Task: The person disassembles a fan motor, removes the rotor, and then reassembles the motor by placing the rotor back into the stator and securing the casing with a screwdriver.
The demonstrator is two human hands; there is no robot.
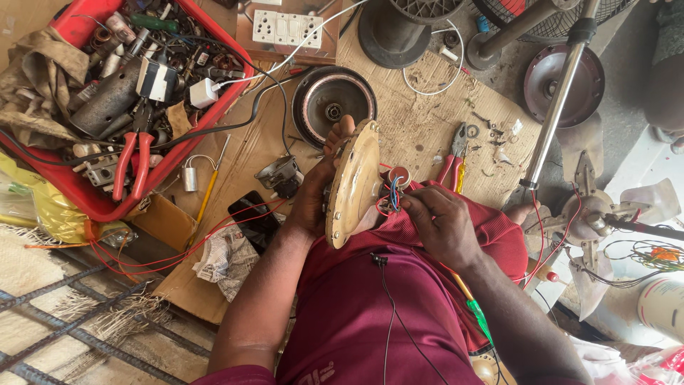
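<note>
My left hand (315, 194) grips a round cream-coloured motor housing (354, 184) on edge, thumb up over its rim. My right hand (436, 222) pinches red and blue wires (391, 192) that come out of the housing's centre. Both hands work over my lap, which is covered in maroon cloth. A black round motor cover (332, 103) lies on the cardboard just beyond the housing.
A red crate (174, 153) of tools with red pliers (132, 164) stands at left. Red-handled pliers (453, 158) and small screws lie on the cardboard (420, 114). A phone (254, 219), a white socket board (287, 28) and a fan stand pole (559, 100) lie around.
</note>
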